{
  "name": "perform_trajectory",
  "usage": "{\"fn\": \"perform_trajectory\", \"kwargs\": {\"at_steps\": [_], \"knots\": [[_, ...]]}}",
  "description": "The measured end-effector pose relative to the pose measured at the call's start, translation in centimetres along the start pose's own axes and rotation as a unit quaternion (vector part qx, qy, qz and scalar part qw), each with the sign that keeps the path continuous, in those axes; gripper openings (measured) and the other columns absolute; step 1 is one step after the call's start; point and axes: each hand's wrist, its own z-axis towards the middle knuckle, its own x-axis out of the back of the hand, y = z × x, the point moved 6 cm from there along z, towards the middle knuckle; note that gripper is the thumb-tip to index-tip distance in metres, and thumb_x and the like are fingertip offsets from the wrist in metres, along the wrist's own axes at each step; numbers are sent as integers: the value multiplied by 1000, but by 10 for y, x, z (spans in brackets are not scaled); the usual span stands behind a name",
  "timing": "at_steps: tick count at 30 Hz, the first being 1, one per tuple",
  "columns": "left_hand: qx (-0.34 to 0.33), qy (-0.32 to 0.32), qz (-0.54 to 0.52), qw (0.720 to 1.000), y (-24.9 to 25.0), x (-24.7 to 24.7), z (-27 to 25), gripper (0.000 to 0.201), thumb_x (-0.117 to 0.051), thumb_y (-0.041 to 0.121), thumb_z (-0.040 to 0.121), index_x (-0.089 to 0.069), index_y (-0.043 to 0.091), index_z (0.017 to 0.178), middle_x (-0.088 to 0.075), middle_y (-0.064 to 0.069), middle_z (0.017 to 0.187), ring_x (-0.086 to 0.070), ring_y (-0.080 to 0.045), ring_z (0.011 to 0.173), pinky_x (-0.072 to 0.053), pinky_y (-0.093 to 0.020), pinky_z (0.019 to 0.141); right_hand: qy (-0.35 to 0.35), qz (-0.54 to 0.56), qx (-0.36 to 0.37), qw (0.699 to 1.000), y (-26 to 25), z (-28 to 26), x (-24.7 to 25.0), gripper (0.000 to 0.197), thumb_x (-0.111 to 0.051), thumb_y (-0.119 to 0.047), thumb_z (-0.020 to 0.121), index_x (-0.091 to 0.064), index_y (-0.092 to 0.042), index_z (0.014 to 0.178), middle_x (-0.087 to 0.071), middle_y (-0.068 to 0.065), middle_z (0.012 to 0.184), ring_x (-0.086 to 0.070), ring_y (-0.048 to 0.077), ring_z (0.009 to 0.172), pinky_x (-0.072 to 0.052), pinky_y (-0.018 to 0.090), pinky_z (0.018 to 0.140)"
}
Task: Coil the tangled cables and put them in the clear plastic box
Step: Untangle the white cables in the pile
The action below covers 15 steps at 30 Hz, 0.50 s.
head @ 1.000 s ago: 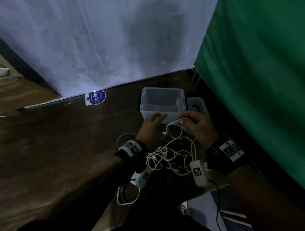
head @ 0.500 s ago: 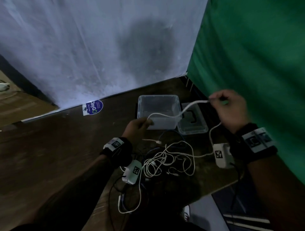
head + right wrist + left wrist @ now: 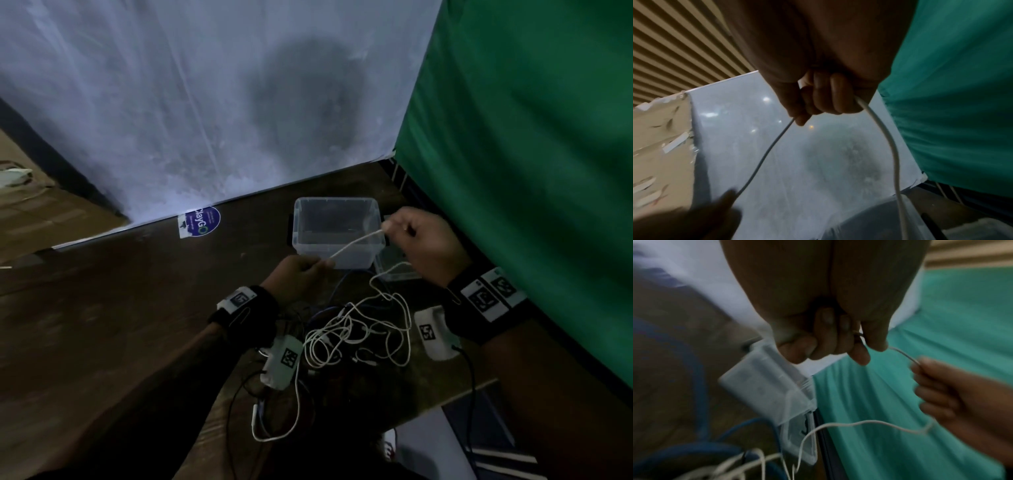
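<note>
- Thin white round-section cable (image 3: 356,244) stretched taut in a short straight run between both hands, above the near wall of the box.
- Left hand (image 3: 301,274) curled, thumb and fingertip pinching one end of that run; in the left wrist view, remaining fingers (image 3: 824,340) folded into the palm.
- Right hand (image 3: 424,246) closed in a fist round the same cable; slack drops out of the fist's underside in a smooth curve, seen in the right wrist view (image 3: 890,146).
- Tangled heap of white cables (image 3: 356,335) looped loosely on the dark wood-grain tabletop (image 3: 120,325), nearer than both hands, between the two wrists.
- Blue cable (image 3: 698,386), thicker, lying in a wide arc under and beside the white heap; blurred.
- Clear rectangular plastic box (image 3: 337,233), rounded corners, glossy thin walls, open top, standing beyond the heap; nothing discernible inside.
- Clear plastic lid (image 3: 394,267) flat on the table just beside the box, to its right, partly hidden by the right hand.
- Green cloth backdrop (image 3: 531,154), soft folds, close along the right; table's right edge tight against it.
- White sheet wall (image 3: 205,102), mottled, closing the far edge just behind the box.
- Round blue sticker (image 3: 202,221) at the wall's foot, left of the box.
- Broad open tabletop to the left of the box and hands.
</note>
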Motion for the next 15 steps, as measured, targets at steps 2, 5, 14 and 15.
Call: {"fn": "perform_trajectory", "kwargs": {"at_steps": [2,5,14,15], "knots": [[42,-8,-56,998,-14,-2,-10,27,-55,30,96,-66,16,76,-53,8,55,-46,-3,45,-38,-16,45,10,2,5,1000,3,3,6,27,-60,-25,96,-57,-18,70,-47,-5,57,-42,2,51,-35,23,53],[90,-27,-154,984,-27,-10,-24,30,-52,26,98,-68,6,83,-49,-1,59,-41,-12,49,-35,-21,44,23,20,-15,999,13,3,-2,28,-61,-23,95,-57,-15,69,-45,-6,56,-41,2,50,-34,18,50],[52,-172,-535,826,19,-2,-37,14,-48,14,83,-57,7,92,-36,-1,68,-35,-14,60,-46,-35,65,-69,1,-88,994,51,-28,-87,9,-62,-24,94,-60,-19,87,-62,-1,80,-59,15,77,-48,32,72],[48,-167,-545,820,24,1,-34,15,-42,12,89,-55,8,96,-38,-1,72,-38,-14,63,-49,-37,71,-98,4,-81,992,47,-36,-100,8,-61,-23,94,-58,-22,86,-60,-5,79,-58,11,75,-46,31,72]]}}
